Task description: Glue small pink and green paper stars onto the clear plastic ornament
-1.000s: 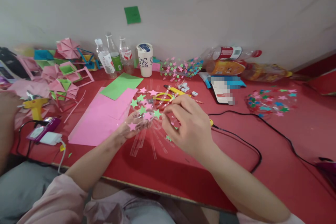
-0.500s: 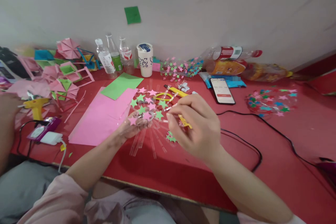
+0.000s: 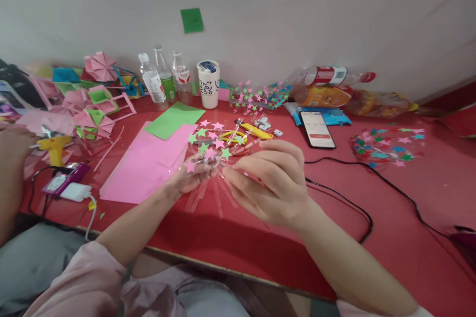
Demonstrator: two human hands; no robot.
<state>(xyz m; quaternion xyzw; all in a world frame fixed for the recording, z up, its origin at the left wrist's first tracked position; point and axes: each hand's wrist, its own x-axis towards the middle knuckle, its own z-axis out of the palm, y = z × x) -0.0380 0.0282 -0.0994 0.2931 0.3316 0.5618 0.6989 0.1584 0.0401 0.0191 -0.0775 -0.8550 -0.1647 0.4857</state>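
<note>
At the far left a co-worker's forearm (image 3: 12,173) rests beside the yellow glue gun (image 3: 55,147), and next come the pink sheets (image 3: 134,171) with a green sheet (image 3: 174,120) overlapping their upper edge. Just right of these, the left hand (image 3: 192,178) holds the clear plastic piece (image 3: 210,153) above the table; its grip looks the same as a second ago, with star-tipped strips fanning upward and bare strips splaying down. The right hand (image 3: 267,181) is what changes: half a second ago it stood a little farther off to the right, and now it has come back in, thumb and forefinger drawn together just beside the piece's hub. Whether a strip lies between those fingertips cannot be told. This suggests attention returning to the strips near the hub, and with no star plainly added, the work seems little further along. Beyond the right hand, the phone (image 3: 318,130) and another star-covered piece (image 3: 388,148) at the right lie as they were.
</note>
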